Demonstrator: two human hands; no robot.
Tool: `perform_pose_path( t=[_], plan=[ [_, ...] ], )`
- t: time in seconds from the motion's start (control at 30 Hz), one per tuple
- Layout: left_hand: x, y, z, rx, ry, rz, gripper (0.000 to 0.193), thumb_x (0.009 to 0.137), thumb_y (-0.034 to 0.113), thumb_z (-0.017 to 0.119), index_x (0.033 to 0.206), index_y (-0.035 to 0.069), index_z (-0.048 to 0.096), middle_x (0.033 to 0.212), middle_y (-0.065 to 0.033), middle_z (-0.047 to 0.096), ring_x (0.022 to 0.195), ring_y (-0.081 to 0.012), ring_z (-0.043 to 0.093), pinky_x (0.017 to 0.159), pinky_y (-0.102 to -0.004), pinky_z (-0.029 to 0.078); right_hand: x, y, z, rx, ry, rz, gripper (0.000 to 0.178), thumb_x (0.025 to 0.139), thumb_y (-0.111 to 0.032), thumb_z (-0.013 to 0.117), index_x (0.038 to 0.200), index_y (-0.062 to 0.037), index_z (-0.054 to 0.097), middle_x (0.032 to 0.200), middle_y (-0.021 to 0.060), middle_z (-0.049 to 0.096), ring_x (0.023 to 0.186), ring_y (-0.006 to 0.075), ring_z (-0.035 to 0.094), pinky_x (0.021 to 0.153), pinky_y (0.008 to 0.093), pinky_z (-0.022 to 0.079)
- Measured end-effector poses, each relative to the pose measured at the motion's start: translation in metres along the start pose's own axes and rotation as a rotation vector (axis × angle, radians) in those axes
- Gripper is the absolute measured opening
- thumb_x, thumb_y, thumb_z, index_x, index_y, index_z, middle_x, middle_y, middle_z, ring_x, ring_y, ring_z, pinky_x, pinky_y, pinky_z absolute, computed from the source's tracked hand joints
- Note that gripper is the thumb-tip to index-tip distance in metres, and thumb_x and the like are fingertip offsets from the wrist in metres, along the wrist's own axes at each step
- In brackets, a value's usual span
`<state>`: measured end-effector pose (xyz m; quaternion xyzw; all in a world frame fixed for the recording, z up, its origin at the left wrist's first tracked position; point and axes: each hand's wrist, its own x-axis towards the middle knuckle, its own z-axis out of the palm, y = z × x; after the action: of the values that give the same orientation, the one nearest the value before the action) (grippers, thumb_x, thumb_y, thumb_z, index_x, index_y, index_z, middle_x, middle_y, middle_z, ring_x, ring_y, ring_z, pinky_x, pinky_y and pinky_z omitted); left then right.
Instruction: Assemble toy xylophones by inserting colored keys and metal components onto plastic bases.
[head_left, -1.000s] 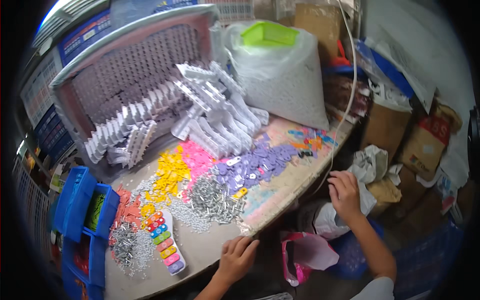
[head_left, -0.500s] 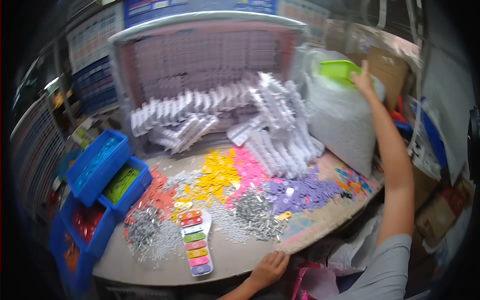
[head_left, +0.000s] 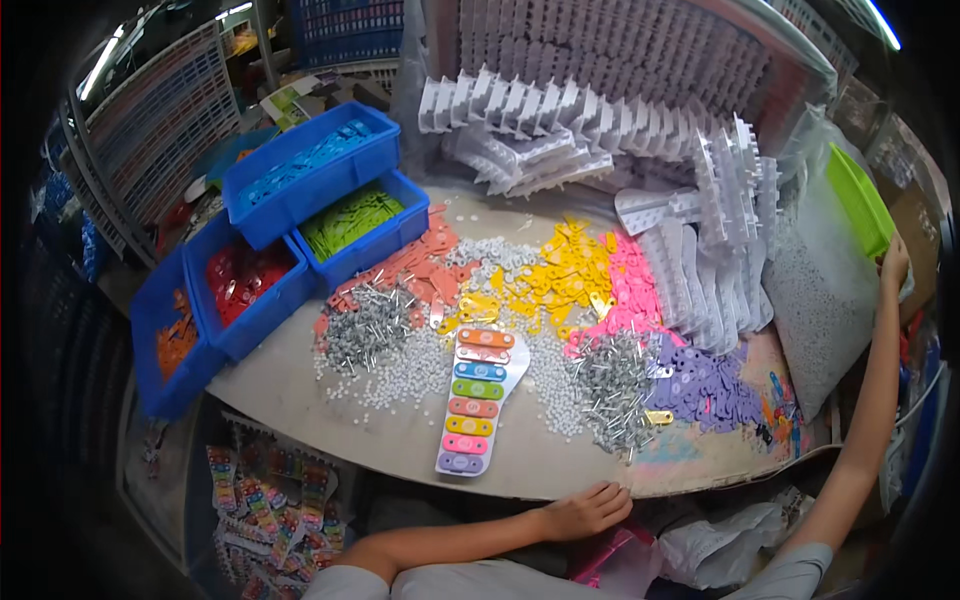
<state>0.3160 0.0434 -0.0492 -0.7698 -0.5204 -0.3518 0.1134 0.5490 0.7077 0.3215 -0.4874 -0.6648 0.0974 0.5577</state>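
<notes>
My right hand (head_left: 893, 258) grips the lower end of a bright green plastic tray (head_left: 860, 203). The tray stands tilted against a large clear sack of small white pieces (head_left: 822, 300) at the right. My left hand (head_left: 590, 512) rests at the table's front edge, fingers loosely laid out and holding nothing. Beyond it lies a toy xylophone (head_left: 475, 405) with a white base and coloured bars, touched by neither hand. Around the xylophone are heaps of metal pins (head_left: 615, 385), white beads (head_left: 560, 385), purple bars (head_left: 705, 385) and yellow bars (head_left: 570, 270).
Blue bins (head_left: 345, 235) with coloured bars stack at the left. White xylophone bases (head_left: 725, 200) stand in rows at the back, before a big crate. Below the table's left front lie several finished xylophones (head_left: 265, 500). A pink bag (head_left: 620, 560) sits below the front edge.
The view has swung left, so the table sits further right in it. The green tray has gone from lying level on the sack to steeply tilted, my right hand still on it.
</notes>
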Motion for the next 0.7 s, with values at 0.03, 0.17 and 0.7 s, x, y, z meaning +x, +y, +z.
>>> perform_pose_path(
  t=[0.03,0.17,0.7],
  plan=[
    [0.000,0.002,-0.001,-0.188,-0.009,-0.038,0.036,0.082,0.012,0.061,0.116,0.000,0.061,0.111,-0.0108,0.063,0.108,-0.0259,0.061,0.096,-0.0373,0.049,-0.005,0.007,-0.017,-0.074,0.102,-0.067,0.043,0.100,-0.047,0.053,0.118,-0.0095,0.063,0.065,0.0025,0.057,0.046,0.0103,0.051,0.040,0.0257,0.038],
    [0.016,0.004,-0.054,-0.941,0.167,-0.461,0.027,0.093,0.013,0.064,0.116,-0.001,0.061,0.103,-0.0143,0.064,0.093,-0.0306,0.064,0.082,-0.0396,0.052,-0.102,0.006,-0.057,-0.069,0.151,-0.388,0.041,0.099,-0.027,0.058,0.133,-0.0045,0.051,0.098,0.0107,0.063,0.085,0.0186,0.062,0.072,0.0301,0.048],
    [0.103,0.049,-0.236,-1.284,1.094,-0.164,0.042,0.100,0.046,0.052,0.107,0.006,0.064,0.108,-0.0155,0.057,0.094,-0.0238,0.051,0.083,-0.0344,0.044,-0.555,-0.029,-0.209,0.175,-0.214,0.306,0.031,0.103,-0.011,0.049,0.130,0.0047,0.049,0.111,0.0092,0.063,0.095,0.0126,0.061,0.083,0.0266,0.049]
  ],
)
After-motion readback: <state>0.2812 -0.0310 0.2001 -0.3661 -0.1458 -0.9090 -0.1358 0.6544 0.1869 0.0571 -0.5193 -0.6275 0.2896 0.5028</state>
